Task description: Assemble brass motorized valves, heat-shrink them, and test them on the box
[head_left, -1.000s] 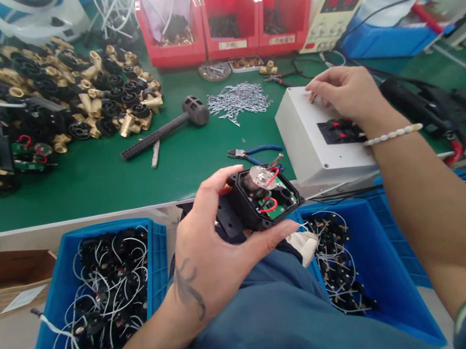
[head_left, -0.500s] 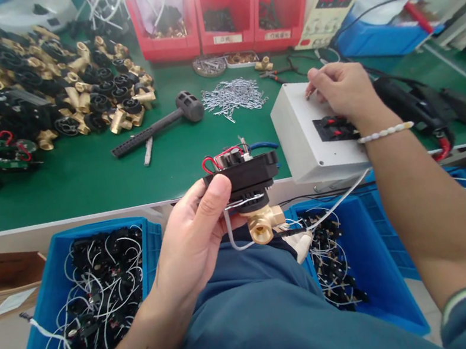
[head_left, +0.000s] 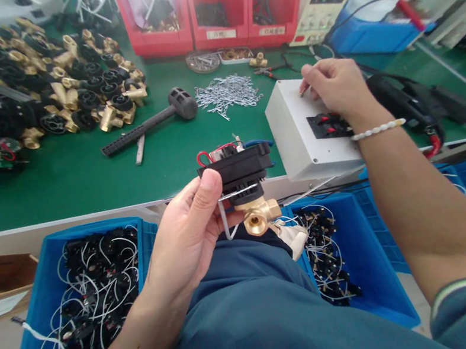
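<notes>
My left hand [head_left: 190, 236] grips a black valve actuator [head_left: 237, 174] with red wires on top and a brass valve body [head_left: 258, 215] below; a white wire hangs from it. It is held side-on above my lap, at the table's front edge. My right hand [head_left: 335, 87] rests on top of a white test box [head_left: 293, 134] with red and black terminals [head_left: 326, 125], its fingers curled at the box's far edge, pinching something small I cannot make out.
Blue bins of black wired parts sit below left [head_left: 83, 297] and right [head_left: 337, 252]. A black mallet [head_left: 152, 122], a heap of metal clips [head_left: 225, 93], brass-and-black valves [head_left: 79, 99], red bins [head_left: 208, 10] and a power supply [head_left: 324, 2] lie on the green mat.
My left hand has turned the actuator from open-side-up to side-on, so the brass valve body now shows. My right hand has stayed on the white box. The view has shifted slightly.
</notes>
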`<move>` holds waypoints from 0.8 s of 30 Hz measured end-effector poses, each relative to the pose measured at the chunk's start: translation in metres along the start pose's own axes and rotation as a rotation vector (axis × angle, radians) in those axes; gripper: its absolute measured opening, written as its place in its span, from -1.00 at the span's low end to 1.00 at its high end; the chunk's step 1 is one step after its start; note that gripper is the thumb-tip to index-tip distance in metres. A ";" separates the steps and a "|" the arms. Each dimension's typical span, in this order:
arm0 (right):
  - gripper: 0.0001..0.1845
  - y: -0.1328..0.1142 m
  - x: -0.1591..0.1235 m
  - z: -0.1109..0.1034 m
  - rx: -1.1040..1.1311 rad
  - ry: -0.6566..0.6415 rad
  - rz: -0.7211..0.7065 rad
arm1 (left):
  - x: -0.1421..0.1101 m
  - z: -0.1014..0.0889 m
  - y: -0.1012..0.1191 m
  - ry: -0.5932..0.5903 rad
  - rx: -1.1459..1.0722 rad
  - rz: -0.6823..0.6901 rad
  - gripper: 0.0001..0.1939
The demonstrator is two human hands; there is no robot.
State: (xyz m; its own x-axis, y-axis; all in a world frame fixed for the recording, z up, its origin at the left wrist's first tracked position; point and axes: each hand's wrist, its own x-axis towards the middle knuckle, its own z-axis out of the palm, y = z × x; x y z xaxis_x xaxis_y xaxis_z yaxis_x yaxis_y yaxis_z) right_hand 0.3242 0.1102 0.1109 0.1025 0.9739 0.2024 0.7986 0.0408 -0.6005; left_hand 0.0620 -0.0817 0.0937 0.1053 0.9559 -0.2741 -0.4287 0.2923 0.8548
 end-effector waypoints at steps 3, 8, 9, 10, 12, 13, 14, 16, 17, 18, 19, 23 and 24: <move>-0.62 0.000 0.000 0.000 0.005 -0.001 -0.004 | 0.000 0.001 0.000 0.000 -0.012 0.003 -0.32; -0.63 -0.001 -0.001 0.000 -0.016 -0.003 0.016 | -0.001 0.001 0.001 0.024 0.013 0.001 -0.29; -0.63 -0.001 -0.001 0.000 -0.013 -0.004 0.017 | -0.001 0.000 0.001 0.024 0.011 0.003 -0.30; -0.63 -0.001 -0.001 0.000 -0.007 -0.003 0.017 | 0.000 0.000 0.000 0.023 0.009 0.006 -0.31; -0.62 -0.001 -0.001 0.000 0.006 -0.004 0.011 | 0.000 -0.001 0.000 0.019 0.002 0.002 -0.32; -0.63 -0.001 -0.001 0.000 0.009 -0.006 0.009 | 0.000 -0.001 -0.001 0.020 -0.001 0.001 -0.33; -0.63 0.000 0.000 0.000 0.008 -0.006 0.009 | 0.000 -0.001 -0.001 0.020 -0.004 0.000 -0.34; -0.62 0.001 0.000 0.001 0.007 -0.005 0.002 | 0.000 -0.002 -0.002 0.017 -0.005 0.002 -0.35; -0.61 0.001 0.001 0.001 0.006 -0.006 -0.003 | 0.000 -0.002 -0.002 0.016 -0.003 0.002 -0.34; -0.61 0.002 0.001 0.001 0.004 -0.004 -0.008 | 0.000 -0.002 -0.002 0.016 -0.001 0.004 -0.34; -0.61 0.002 0.002 0.000 0.003 -0.002 -0.013 | 0.000 -0.002 -0.003 0.017 0.002 0.007 -0.33; -0.61 0.004 0.003 0.000 0.006 -0.002 -0.028 | 0.001 -0.002 -0.002 0.020 0.006 0.018 -0.33; -0.61 0.004 0.003 0.000 0.008 -0.004 -0.031 | 0.001 -0.002 -0.002 0.022 0.005 0.017 -0.33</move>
State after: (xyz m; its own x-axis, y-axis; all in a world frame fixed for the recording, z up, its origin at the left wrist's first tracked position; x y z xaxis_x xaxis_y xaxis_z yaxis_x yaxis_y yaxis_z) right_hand 0.3277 0.1133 0.1092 0.0753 0.9730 0.2182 0.7966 0.0729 -0.6001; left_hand 0.0615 -0.0818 0.0910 0.0786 0.9599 -0.2689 -0.4253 0.2763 0.8618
